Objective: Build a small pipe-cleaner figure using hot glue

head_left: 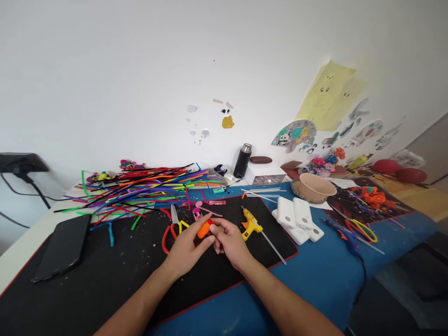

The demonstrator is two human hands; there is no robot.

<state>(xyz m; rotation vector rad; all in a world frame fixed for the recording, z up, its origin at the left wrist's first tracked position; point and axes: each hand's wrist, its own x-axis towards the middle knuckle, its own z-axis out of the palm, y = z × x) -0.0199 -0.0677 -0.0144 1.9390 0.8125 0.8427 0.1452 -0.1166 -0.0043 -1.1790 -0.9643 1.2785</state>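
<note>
My left hand (185,249) and my right hand (231,243) meet over the black mat (115,280), fingers closed around a small orange pipe-cleaner piece (203,229) with a red bit at its right end. Fingers cover part of it. Just left of my left hand lie scissors (174,214) with red and yellow handles. A pink figure or small bottle (197,213) stands behind my fingertips. To the right of my right hand rests a yellow glue gun (250,224), a clear glue stick (275,247) extending from its back.
Many coloured pipe cleaners (150,186) are heaped at the back left, with a black tablet or phone (63,247) before them. A black bottle (242,161), white devices (294,217), a beige bowl (318,186) and a blue glue gun (345,235) are towards the right.
</note>
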